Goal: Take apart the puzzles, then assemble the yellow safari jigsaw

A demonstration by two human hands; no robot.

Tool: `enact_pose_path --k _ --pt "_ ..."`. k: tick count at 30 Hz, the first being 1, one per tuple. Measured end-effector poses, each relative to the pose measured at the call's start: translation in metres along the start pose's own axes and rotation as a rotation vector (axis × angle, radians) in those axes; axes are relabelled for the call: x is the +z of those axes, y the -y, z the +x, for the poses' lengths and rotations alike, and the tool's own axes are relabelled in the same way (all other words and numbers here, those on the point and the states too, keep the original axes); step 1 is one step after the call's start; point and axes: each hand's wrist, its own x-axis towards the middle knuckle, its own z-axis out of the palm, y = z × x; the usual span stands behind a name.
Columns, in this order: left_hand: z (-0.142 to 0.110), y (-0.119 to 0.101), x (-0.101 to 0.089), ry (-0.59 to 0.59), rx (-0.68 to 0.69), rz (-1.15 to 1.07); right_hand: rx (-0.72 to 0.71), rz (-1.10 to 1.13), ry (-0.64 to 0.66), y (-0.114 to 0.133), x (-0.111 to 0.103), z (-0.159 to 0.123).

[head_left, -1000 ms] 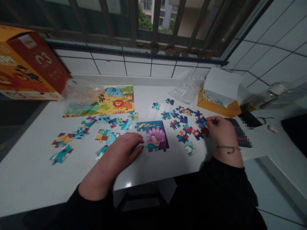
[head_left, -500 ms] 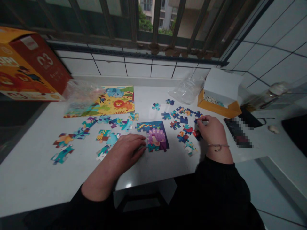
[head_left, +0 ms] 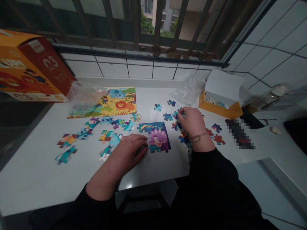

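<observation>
My left hand (head_left: pixel 130 150) rests on the white counter (head_left: pixel 33 172), fingers curled loosely against the left edge of a part-built purple peacock puzzle (head_left: pixel 157 136). My right hand (head_left: pixel 193 121) reaches over the loose blue and red puzzle pieces (head_left: pixel 168 116) right of that puzzle, its fingers pinched at a piece near the top of the group; the piece itself is mostly hidden. Two more loose pieces (head_left: pixel 217 133) lie to the right of my wrist. A second scatter of teal and orange pieces (head_left: pixel 106 136) lies left of my left hand.
A finished yellow animal puzzle (head_left: pixel 112 103) lies at the back left under a clear bag (head_left: pixel 83 92). A red-orange box (head_left: pixel 28 70) stands far left. An open yellow box (head_left: pixel 219 100), another clear bag (head_left: pixel 188 89) and a dark flat object (head_left: pixel 238 134) sit right.
My right hand has moved left and away from me, from the right end of the loose pieces to the top of the group. Two pieces now show uncovered to its right. The left hand stayed.
</observation>
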Motion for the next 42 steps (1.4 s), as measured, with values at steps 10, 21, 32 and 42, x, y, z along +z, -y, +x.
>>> enact_pose_path --k 10,21,32,42 --pt "0.0 0.001 0.003 -0.007 -0.008 -0.047 -0.193 0.002 0.218 0.055 0.049 0.068" --pt "0.001 0.004 0.007 -0.028 -0.008 -0.06 -0.213 0.149 0.239 0.057 0.042 0.061" --pt "-0.002 0.005 0.002 -0.2 -0.105 -0.258 -0.355 0.497 0.382 0.093 -0.027 -0.038" --pt "-0.003 0.009 0.0 0.021 -0.133 -0.213 -0.42 0.613 0.45 0.081 -0.007 -0.076"
